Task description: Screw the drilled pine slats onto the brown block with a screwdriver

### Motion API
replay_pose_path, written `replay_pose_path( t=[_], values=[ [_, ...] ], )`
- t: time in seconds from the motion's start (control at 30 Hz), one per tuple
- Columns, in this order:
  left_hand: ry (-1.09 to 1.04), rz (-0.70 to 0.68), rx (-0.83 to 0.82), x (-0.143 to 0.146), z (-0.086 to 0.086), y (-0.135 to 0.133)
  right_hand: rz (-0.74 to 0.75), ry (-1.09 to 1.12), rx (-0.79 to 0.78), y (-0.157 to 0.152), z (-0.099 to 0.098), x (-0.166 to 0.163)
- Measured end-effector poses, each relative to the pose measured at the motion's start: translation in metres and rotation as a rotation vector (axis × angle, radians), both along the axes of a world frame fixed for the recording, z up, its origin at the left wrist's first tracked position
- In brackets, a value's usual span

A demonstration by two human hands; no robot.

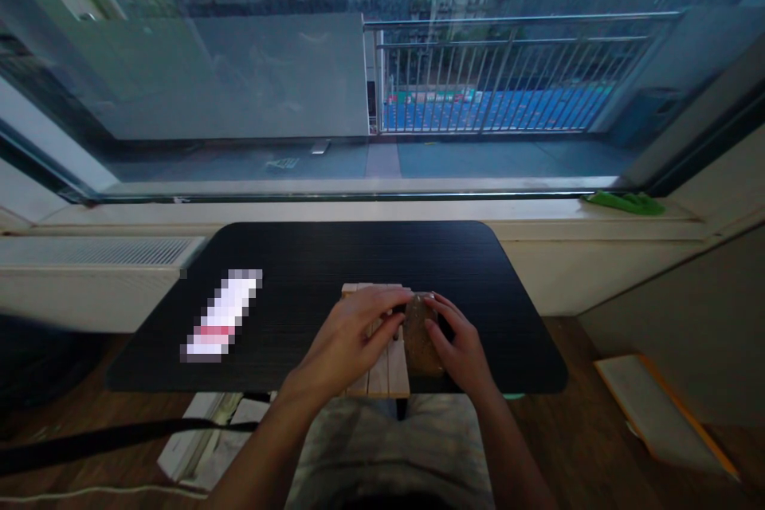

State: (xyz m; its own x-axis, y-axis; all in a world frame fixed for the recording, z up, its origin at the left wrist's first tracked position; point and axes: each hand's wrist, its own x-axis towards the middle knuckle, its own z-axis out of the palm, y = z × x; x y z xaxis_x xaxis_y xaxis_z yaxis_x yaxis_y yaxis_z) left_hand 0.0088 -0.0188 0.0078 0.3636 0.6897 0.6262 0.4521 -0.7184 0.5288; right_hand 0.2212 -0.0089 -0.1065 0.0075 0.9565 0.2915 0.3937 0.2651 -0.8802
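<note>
Brown object (pixel 421 341) near table edge (pixel 239 385)

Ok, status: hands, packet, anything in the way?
Left hand at upper left of brown packet, right hand on its right side. Packet at right edge of slatted wooden board, over black table. Left hand covers part of board; no other obstruction seen.

Stretching out as a black tabletop (pixel 311 255), carrying a pixelated oblong (pixel 224 312) at left and, at the front edge, a slatted wooden board (pixel 382 379) beside a brownish item (pixel 421 344).
</note>
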Motion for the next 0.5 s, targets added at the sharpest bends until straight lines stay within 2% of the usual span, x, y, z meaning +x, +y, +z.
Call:
replay_pose_path(
  t=[0.5],
  values=[
    [0.039, -0.026, 0.084, -0.0003, 0.0020, -0.0022, -0.002, 0.005, 0.030, 0.0001, 0.0007, -0.0006]
  ],
)
